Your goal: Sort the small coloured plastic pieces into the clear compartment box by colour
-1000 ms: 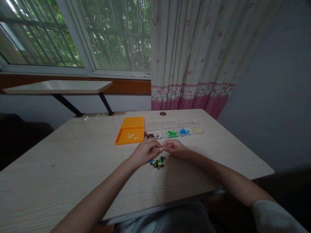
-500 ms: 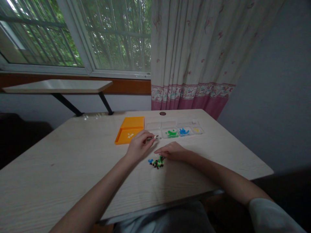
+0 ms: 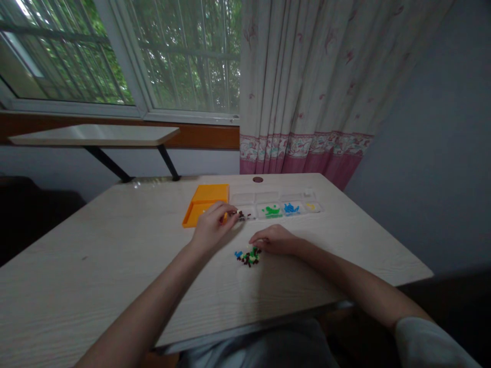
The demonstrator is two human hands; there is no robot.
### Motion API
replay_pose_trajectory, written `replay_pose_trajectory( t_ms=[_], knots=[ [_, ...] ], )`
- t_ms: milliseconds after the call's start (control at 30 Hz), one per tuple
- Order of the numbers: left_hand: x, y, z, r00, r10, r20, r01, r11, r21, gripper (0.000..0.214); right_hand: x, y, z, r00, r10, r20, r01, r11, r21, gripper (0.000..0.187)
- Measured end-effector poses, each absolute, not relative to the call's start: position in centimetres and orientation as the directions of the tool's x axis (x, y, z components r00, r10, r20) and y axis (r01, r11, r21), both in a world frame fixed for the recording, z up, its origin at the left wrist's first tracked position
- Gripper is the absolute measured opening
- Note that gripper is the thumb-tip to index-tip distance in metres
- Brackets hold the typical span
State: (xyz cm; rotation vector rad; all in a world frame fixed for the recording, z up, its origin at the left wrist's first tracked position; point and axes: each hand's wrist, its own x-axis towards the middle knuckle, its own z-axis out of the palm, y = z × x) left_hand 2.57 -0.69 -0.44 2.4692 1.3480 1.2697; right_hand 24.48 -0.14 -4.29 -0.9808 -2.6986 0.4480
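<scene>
My left hand (image 3: 210,225) hovers at the near edge of the orange tray (image 3: 209,194), its fingers pinched together on something too small to name. My right hand (image 3: 273,239) rests on the table with fingers curled down, touching the far side of a small heap of mixed beads (image 3: 247,256) in blue, green, brown and white. Behind both hands lies a clear compartment tray (image 3: 268,197) with brown, green, blue and yellow beads sorted in separate cells.
The light wooden table (image 3: 115,255) stretches wide to the left. A round cable hole (image 3: 258,179) sits near its far edge. A second tabletop (image 3: 95,135) stands under the window. A curtain (image 3: 307,87) hangs behind on the right.
My hands, which met above the bead heap, have parted. The left hand moved away and left to the orange tray. The right hand dropped onto the heap.
</scene>
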Motion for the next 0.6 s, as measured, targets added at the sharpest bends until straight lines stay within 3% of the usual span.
replay_pose_trajectory(
  t_ms=[267,400,600],
  knots=[
    [-4.0,3.1,-0.7,0.175,0.938,0.299,0.935,-0.254,0.249,0.029,24.8,-0.1,-3.8,-0.674,0.736,0.072,0.641,0.63,-0.438,0.02],
    [-6.0,3.9,-1.6,0.015,0.989,0.149,0.975,-0.048,0.218,0.032,24.9,-0.1,-3.7,-0.651,0.758,0.046,0.65,0.587,-0.483,0.019],
    [-6.7,4.0,-2.4,-0.094,0.989,0.112,0.967,0.064,0.245,0.033,24.9,-0.1,-3.7,-0.643,0.765,0.028,0.647,0.563,-0.514,0.02]
  ],
)
